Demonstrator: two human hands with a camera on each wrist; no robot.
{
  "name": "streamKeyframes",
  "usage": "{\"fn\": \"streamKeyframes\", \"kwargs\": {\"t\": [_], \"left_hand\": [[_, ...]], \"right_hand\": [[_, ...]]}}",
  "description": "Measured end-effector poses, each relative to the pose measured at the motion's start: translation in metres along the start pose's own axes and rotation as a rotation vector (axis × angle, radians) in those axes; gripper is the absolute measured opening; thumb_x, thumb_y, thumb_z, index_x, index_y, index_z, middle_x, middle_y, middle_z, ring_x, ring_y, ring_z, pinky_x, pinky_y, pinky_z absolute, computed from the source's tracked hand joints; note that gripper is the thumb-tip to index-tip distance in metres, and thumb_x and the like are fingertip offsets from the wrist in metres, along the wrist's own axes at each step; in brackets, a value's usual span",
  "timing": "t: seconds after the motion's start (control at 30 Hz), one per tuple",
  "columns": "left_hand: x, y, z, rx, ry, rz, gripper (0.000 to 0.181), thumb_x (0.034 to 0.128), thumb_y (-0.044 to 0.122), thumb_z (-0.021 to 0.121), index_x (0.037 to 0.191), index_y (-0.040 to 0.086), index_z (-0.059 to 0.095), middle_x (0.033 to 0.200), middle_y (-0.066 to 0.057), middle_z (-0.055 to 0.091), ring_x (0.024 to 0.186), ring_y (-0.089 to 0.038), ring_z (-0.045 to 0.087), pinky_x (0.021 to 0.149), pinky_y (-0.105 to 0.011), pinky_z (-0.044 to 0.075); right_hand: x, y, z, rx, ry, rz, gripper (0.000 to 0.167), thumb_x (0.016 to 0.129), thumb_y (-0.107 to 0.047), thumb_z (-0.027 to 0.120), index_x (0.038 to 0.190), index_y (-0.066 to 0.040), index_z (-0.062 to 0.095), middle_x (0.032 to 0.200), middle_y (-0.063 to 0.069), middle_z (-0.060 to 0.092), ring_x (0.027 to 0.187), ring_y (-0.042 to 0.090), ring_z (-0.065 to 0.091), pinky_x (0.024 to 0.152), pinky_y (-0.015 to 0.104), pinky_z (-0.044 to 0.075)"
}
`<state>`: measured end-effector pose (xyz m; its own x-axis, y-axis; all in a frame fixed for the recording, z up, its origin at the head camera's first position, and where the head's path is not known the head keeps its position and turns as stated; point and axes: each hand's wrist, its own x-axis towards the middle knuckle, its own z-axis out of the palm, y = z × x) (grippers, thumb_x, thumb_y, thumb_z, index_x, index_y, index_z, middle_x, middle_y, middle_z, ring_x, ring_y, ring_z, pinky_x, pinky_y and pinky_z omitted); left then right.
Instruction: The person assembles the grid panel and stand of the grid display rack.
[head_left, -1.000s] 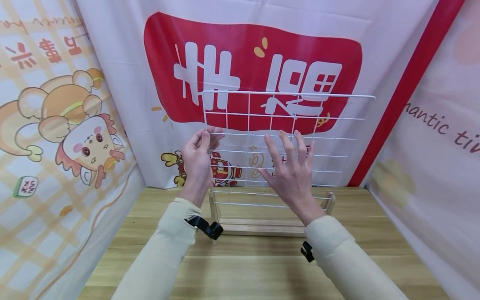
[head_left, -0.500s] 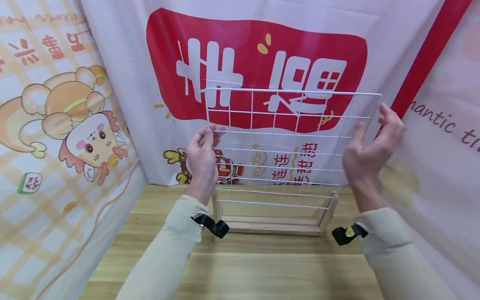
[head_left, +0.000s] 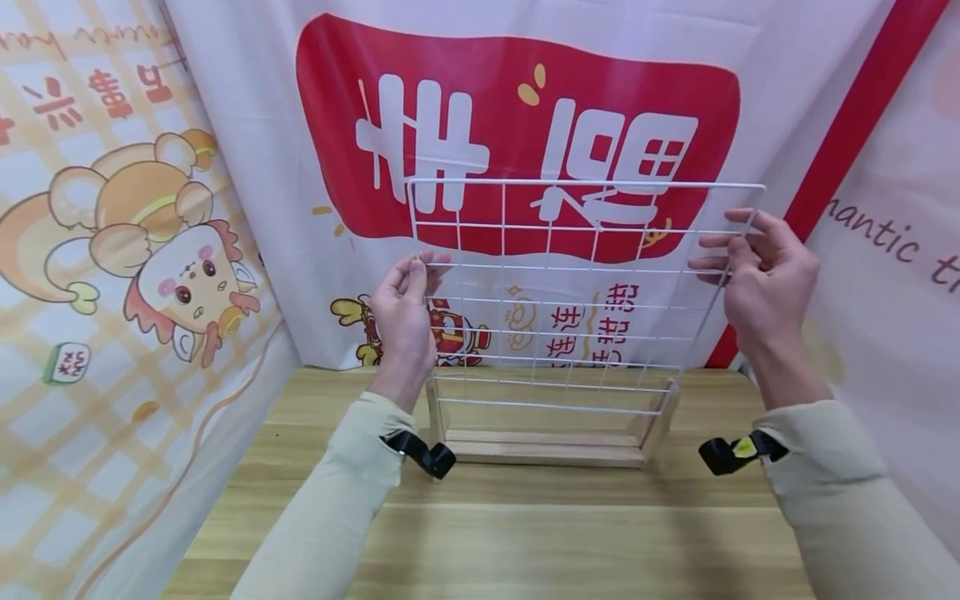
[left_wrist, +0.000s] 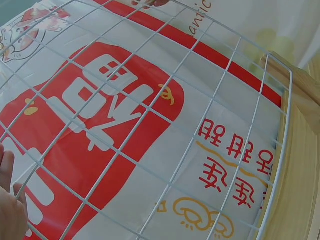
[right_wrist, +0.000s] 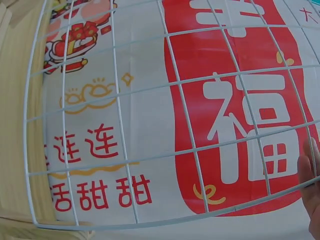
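A white wire grid panel (head_left: 585,182) stands upright in the head view, leaning slightly, between my two hands. My left hand (head_left: 403,321) pinches its left edge wire between thumb and fingers. On the opposite side, my right hand (head_left: 772,287) holds the right edge wire, thumb in front and fingers behind. The panel's lower end lies between the side posts of a wooden stand (head_left: 540,452); whether it is seated in them I cannot tell. Fingers of my right hand (right_wrist: 311,195) show at the right wrist view's edge, beside the grid.
The stand rests on a wood-grain tabletop (head_left: 540,542). Behind it hangs a white cloth with a red printed patch (head_left: 510,133). Printed cloths also hang at the left (head_left: 67,292) and right (head_left: 892,333). Each wrist bears a black strap with a camera (head_left: 720,456).
My right hand has moved from in front of the grid's middle to its right edge and taken hold there. The left hand keeps its grip on the left edge.
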<state>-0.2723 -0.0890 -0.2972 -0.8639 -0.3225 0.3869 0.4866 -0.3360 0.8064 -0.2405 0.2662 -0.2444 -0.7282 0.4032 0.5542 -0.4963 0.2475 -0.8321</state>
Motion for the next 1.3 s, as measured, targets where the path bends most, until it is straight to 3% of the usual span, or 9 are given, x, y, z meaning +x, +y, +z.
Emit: {"fn": "streamKeyframes", "kwargs": {"t": [0.13, 0.37, 0.6, 0.7, 0.83, 0.97, 1.17, 1.3], "left_hand": [[0.0, 0.0, 0.001, -0.025, 0.004, -0.001, 0.027, 0.1089, 0.029, 0.059, 0.126, 0.01, 0.07, 0.126, -0.011, 0.078, 0.12, -0.019, 0.076, 0.117, -0.032, 0.054], [-0.001, 0.0, 0.002, -0.039, 0.017, -0.004, 0.027, 0.1091, 0.029, 0.059, 0.126, 0.011, 0.07, 0.123, -0.008, 0.079, 0.121, -0.02, 0.075, 0.121, -0.033, 0.049], [-0.001, 0.001, -0.001, -0.053, 0.008, -0.007, 0.026, 0.1095, 0.027, 0.058, 0.126, 0.01, 0.069, 0.13, -0.016, 0.076, 0.121, -0.021, 0.075, 0.12, -0.034, 0.051], [-0.002, 0.002, -0.002, -0.05, 0.003, -0.009, 0.026, 0.1097, 0.027, 0.058, 0.126, 0.011, 0.069, 0.131, -0.017, 0.075, 0.12, -0.02, 0.075, 0.12, -0.034, 0.051], [-0.002, 0.001, -0.004, -0.058, -0.007, -0.007, 0.025, 0.1094, 0.027, 0.059, 0.125, 0.011, 0.069, 0.133, -0.019, 0.074, 0.12, -0.02, 0.075, 0.121, -0.034, 0.049], [-0.002, 0.0, -0.005, -0.072, -0.006, -0.005, 0.024, 0.1091, 0.027, 0.059, 0.124, 0.011, 0.069, 0.126, -0.012, 0.078, 0.12, -0.02, 0.075, 0.122, -0.033, 0.049], [-0.002, -0.003, -0.005, -0.082, -0.017, 0.0, 0.023, 0.1092, 0.027, 0.059, 0.122, 0.011, 0.07, 0.119, -0.004, 0.08, 0.119, -0.02, 0.076, 0.122, -0.035, 0.05], [-0.002, -0.003, -0.005, -0.087, -0.025, 0.004, 0.023, 0.1092, 0.027, 0.059, 0.122, 0.011, 0.07, 0.12, -0.004, 0.08, 0.12, -0.021, 0.075, 0.122, -0.034, 0.049]], "right_hand": [[0.001, 0.001, -0.004, 0.007, -0.037, 0.024, 0.036, 0.107, -0.025, 0.062, 0.143, -0.024, 0.065, 0.121, -0.002, 0.08, 0.094, 0.005, 0.08, 0.086, 0.015, 0.062], [-0.002, 0.017, -0.018, -0.272, -0.249, 0.004, 0.05, 0.111, -0.034, 0.05, 0.16, -0.04, 0.043, 0.116, -0.02, 0.076, 0.095, -0.003, 0.078, 0.087, 0.013, 0.06], [-0.002, 0.037, -0.03, -0.382, -0.481, 0.086, 0.058, 0.113, -0.03, 0.048, 0.164, -0.048, 0.029, 0.135, 0.007, 0.074, 0.099, -0.002, 0.076, 0.088, 0.016, 0.061], [-0.002, 0.043, -0.032, -0.369, -0.533, 0.118, 0.055, 0.113, -0.028, 0.047, 0.164, -0.044, 0.032, 0.135, 0.006, 0.074, 0.098, 0.005, 0.079, 0.088, 0.017, 0.063], [-0.004, 0.047, -0.034, -0.368, -0.545, 0.123, 0.048, 0.114, -0.033, 0.046, 0.161, -0.036, 0.037, 0.137, 0.009, 0.073, 0.101, 0.01, 0.08, 0.09, 0.02, 0.062], [-0.005, 0.05, -0.034, -0.376, -0.571, 0.133, 0.042, 0.114, -0.036, 0.042, 0.156, -0.03, 0.04, 0.145, 0.021, 0.067, 0.108, 0.013, 0.079, 0.096, 0.025, 0.06], [-0.008, 0.06, -0.036, -0.39, -0.642, 0.192, 0.034, 0.116, -0.035, 0.037, 0.145, -0.021, 0.046, 0.143, 0.021, 0.067, 0.111, 0.011, 0.077, 0.101, 0.036, 0.06], [-0.012, 0.066, -0.037, -0.398, -0.699, 0.243, 0.038, 0.117, -0.033, 0.034, 0.147, -0.012, 0.043, 0.146, 0.024, 0.064, 0.125, 0.034, 0.072, 0.108, 0.051, 0.055]]}}
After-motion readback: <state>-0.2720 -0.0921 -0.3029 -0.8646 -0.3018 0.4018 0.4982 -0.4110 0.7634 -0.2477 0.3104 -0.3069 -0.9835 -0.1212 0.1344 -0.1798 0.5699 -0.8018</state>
